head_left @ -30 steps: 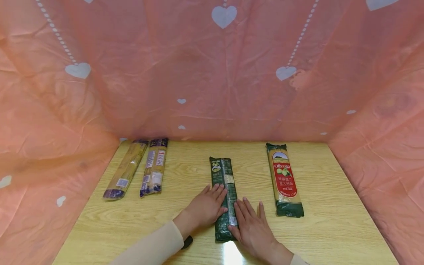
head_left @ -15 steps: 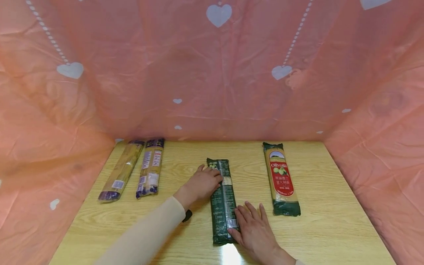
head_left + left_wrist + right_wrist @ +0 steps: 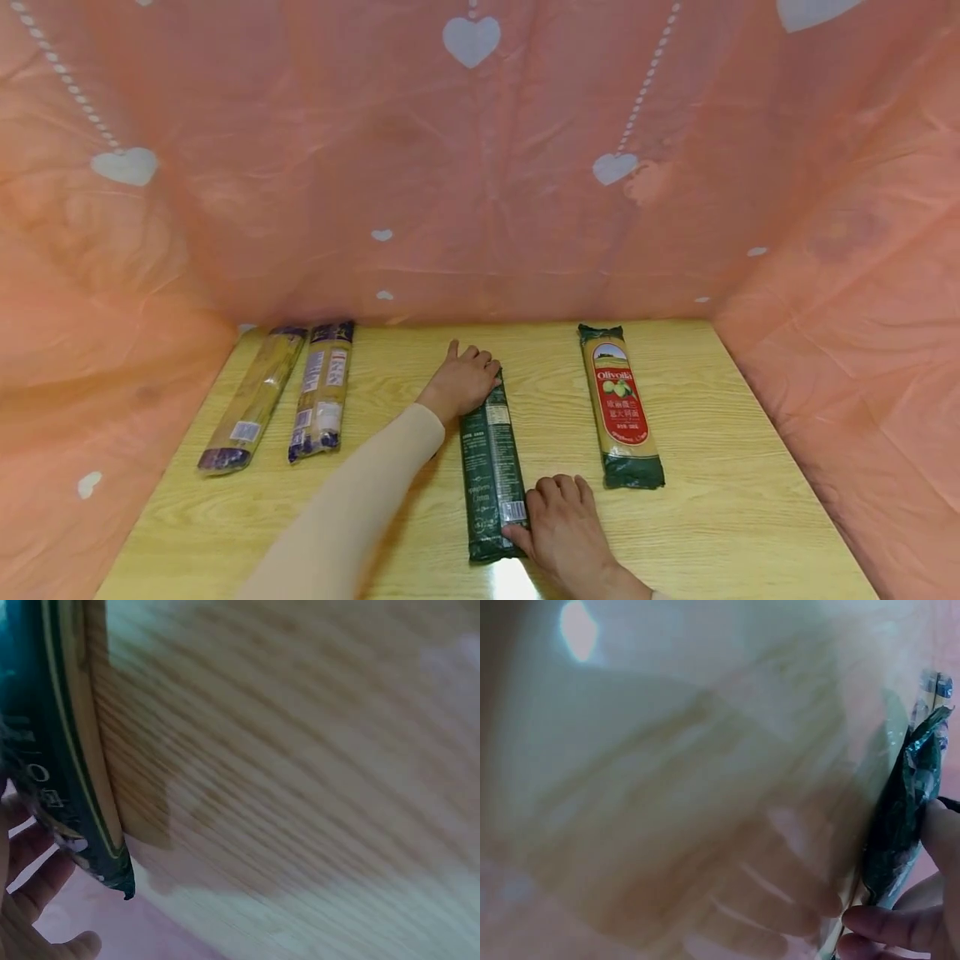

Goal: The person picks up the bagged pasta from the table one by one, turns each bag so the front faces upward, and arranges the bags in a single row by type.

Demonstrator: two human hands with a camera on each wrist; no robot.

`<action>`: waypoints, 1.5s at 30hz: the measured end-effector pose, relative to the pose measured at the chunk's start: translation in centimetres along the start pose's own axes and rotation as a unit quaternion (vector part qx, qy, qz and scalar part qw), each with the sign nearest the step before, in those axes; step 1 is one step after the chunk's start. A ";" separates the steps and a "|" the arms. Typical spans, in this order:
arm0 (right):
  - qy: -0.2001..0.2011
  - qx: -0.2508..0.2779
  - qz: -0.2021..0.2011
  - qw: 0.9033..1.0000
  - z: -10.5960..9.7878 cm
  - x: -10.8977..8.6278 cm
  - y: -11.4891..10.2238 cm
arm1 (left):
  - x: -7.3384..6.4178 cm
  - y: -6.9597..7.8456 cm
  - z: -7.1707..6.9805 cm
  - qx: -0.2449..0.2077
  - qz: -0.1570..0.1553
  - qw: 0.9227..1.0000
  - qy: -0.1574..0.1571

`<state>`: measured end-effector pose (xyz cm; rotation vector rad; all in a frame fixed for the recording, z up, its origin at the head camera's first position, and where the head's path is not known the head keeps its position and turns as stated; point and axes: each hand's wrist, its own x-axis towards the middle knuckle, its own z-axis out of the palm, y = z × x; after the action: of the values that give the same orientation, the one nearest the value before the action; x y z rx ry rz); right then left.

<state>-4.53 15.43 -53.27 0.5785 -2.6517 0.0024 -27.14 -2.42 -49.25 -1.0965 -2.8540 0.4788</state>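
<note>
A dark green pack of spaghetti (image 3: 491, 475) lies lengthwise on the wooden table, its printed back facing up. My left hand (image 3: 463, 382) holds its far end and covers that end's label; in the left wrist view its fingers (image 3: 45, 881) touch the pack's edge. At the near right corner, my right hand (image 3: 564, 529) grips the pack with the thumb on top and the fingers bent along the side. The right wrist view shows this thumb (image 3: 941, 832) on the green wrapper (image 3: 900, 817).
To the right lies another spaghetti pack (image 3: 621, 408), red label up. Two purple-ended pasta packs, one slanted (image 3: 255, 400) and one straighter (image 3: 322, 387), lie at the far left. A pink curtain (image 3: 480, 183) with white hearts stands behind the table (image 3: 720, 517).
My left hand has slid from the pack's middle up to its far end. The right fingers, straighter before, have bent at the near right edge. The head view has shifted slightly.
</note>
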 end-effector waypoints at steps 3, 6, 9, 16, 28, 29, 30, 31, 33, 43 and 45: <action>0.000 -0.004 -0.001 1.000 0.2 0.1 -0.4 | 0.3 -0.2 0.1 0.014 -0.008 1.000 -0.009; -0.012 0.003 0.005 1.000 0.1 0.2 -0.7 | 0.5 -0.2 0.3 0.011 -0.017 1.000 -0.024; -0.023 0.009 0.009 1.000 0.0 0.3 -0.9 | 0.6 -0.2 0.5 -0.002 -0.026 0.999 -0.033; -0.031 0.013 0.012 0.999 -0.1 0.6 -1.1 | 0.7 -0.3 0.9 -0.031 -0.041 0.998 -0.038; -0.005 0.005 0.009 1.000 0.3 1.3 -0.5 | 0.4 -1.9 -1.3 -0.053 -0.044 0.997 0.033; -0.005 0.008 0.012 1.000 0.3 1.5 -0.3 | 0.5 -2.0 -1.7 -0.058 -0.046 0.996 0.040; -0.010 0.014 0.017 1.000 0.3 1.6 -0.2 | 0.5 -2.2 -2.1 -0.061 -0.047 0.996 0.052; -0.017 0.020 0.022 0.999 0.3 1.8 0.0 | 0.5 -2.3 -2.5 -0.060 -0.047 0.995 0.060; -0.039 0.041 0.037 0.998 0.2 2.2 0.2 | 0.5 -2.5 -3.3 -0.049 -0.042 0.995 0.080; -0.072 0.137 0.081 0.985 -0.1 4.0 0.4 | 0.4 -2.8 -6.6 -0.069 -0.058 0.991 0.102; -0.047 0.128 0.076 0.988 0.0 4.2 0.5 | 0.4 -2.8 -7.1 -0.077 -0.069 0.989 0.106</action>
<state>-8.21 14.19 -51.52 0.4654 -2.8021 0.3748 -28.10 -2.22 -41.68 -0.8983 -2.7885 0.1274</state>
